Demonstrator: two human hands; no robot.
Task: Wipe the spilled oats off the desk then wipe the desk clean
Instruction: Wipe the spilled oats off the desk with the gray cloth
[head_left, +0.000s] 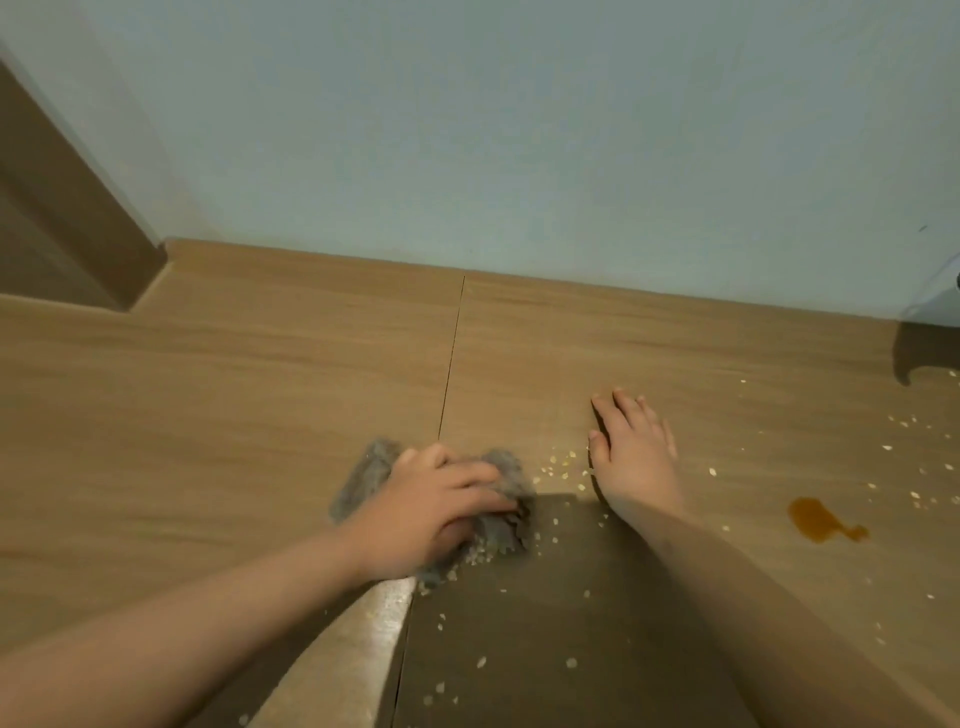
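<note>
The oats (558, 465) lie thickest in a loose patch between the two hands, with more flakes strewn toward the near edge in the shadow and a thinner scatter well off to the right. Just left of that patch sits a grey cloth (363, 478), crumpled so it shows no clean long axis, and some flakes are gathered against its near-right edge. The left hand (431, 512) lies on top of the cloth with its fingers curled over the bunched fabric, gripping it and pressing it to the desk (234, 389). The right hand (631, 447) holds nothing; it rests palm down with fingers straight and pointing toward the far wall (519, 130), its inner edge standing just right of the oat patch like a stop. So the oats lie to the right of the cloth, and the left hand is the one to drive the sweep, probably rightward or toward the near edge. Farther right, apart from both hands, a brown puddle (818, 519) sits on the wood among stray flakes; it looks like work for the later wipe.
</note>
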